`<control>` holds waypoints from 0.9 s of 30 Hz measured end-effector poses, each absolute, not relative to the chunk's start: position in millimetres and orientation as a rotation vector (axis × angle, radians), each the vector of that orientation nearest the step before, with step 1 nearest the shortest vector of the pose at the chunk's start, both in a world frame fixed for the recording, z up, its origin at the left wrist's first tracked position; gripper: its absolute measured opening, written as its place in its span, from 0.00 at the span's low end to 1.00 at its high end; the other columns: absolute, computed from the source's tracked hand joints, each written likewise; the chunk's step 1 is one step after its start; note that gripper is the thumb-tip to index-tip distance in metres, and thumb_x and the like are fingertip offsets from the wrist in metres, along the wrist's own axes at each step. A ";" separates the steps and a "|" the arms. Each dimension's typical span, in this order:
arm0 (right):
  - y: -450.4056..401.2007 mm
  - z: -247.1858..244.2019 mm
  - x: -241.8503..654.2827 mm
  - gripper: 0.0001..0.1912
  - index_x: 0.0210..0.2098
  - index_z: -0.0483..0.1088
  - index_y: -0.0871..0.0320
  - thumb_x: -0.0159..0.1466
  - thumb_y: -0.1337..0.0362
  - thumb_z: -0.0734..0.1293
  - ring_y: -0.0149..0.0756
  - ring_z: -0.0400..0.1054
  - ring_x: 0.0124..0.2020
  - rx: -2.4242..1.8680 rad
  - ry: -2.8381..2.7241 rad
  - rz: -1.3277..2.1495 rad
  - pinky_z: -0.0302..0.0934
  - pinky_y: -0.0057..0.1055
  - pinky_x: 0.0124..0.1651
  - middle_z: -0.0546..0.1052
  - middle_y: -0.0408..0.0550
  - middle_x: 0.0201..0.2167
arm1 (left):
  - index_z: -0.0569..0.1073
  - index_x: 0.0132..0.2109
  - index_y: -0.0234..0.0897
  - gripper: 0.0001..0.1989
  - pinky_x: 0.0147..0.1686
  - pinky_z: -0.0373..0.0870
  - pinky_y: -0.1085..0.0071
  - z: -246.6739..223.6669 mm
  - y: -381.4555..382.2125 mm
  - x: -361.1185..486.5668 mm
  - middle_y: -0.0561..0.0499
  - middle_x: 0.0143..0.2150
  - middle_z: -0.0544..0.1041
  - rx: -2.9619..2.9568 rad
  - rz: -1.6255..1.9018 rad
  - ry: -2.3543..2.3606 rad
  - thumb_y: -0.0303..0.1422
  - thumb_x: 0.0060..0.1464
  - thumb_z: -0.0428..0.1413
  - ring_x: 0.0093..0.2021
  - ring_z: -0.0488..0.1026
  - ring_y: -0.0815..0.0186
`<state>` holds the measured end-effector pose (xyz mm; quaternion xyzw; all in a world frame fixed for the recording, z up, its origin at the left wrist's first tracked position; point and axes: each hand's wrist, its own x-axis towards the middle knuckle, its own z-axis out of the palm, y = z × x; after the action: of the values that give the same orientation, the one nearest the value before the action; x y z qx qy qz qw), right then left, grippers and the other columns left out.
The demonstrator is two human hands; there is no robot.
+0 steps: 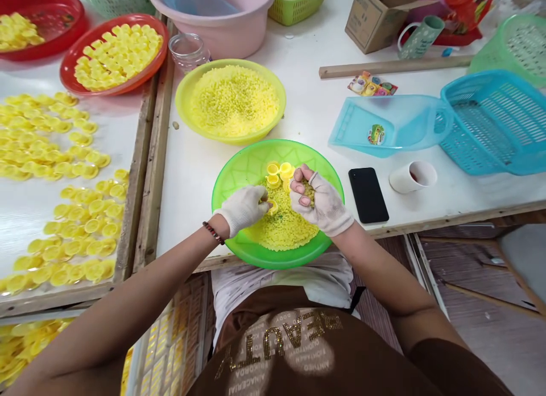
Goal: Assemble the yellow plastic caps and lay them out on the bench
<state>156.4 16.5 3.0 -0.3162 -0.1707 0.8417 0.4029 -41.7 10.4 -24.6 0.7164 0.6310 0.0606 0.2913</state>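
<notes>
A bright green bowl (222,197) stands in front of me near the table's edge. Small yellow granules (285,231) are heaped inside it, with several little yellow cups (286,169) lying on their far side. My left hand (244,208), in a white fingerless glove, pinches the rim of one yellow cup (272,206) just over the granules. Gloved the same way, my right hand (322,205) is turned up with its fingers curled in, and granules show in its palm. Whether its fingertips hold anything else I cannot make out.
Behind stands a yellow bowl (183,103) full of granules. At right are a black phone (368,195), a paper cup (405,178), a blue scoop (392,120) and a blue basket (478,140). Many yellow cups (81,236) cover the left table, beside a wooden rail (149,157).
</notes>
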 end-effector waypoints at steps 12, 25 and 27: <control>5.4 7.9 143.1 0.22 0.30 0.64 0.54 0.67 0.44 0.69 0.26 0.60 0.21 -0.794 -0.754 1.708 0.53 0.25 0.21 0.66 0.38 0.24 | 0.69 0.32 0.37 0.18 0.30 0.74 0.68 -8.0 -32.1 -9.7 0.48 0.28 0.77 1.020 0.683 1.318 0.42 0.46 0.69 0.28 0.76 0.63; 2.7 6.7 149.3 0.22 0.30 0.62 0.55 0.65 0.47 0.71 0.22 0.52 0.17 -0.787 -0.805 1.758 0.43 0.23 0.18 0.62 0.35 0.21 | 0.75 0.33 0.34 0.16 0.35 0.77 0.70 -9.6 -51.8 -3.3 0.50 0.28 0.76 0.909 0.967 1.411 0.42 0.46 0.69 0.28 0.74 0.68; 0.3 5.6 150.6 0.21 0.30 0.63 0.55 0.64 0.46 0.72 0.21 0.51 0.16 -0.810 -0.880 1.769 0.41 0.23 0.17 0.61 0.34 0.20 | 0.78 0.35 0.34 0.16 0.36 0.76 0.71 -5.4 -55.0 -6.6 0.50 0.30 0.77 0.943 1.088 1.449 0.41 0.46 0.69 0.30 0.74 0.68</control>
<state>150.6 0.3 5.6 -0.3323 -0.3612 0.7256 0.4823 -6.6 -55.0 -5.4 0.3937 0.6050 0.4543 0.5221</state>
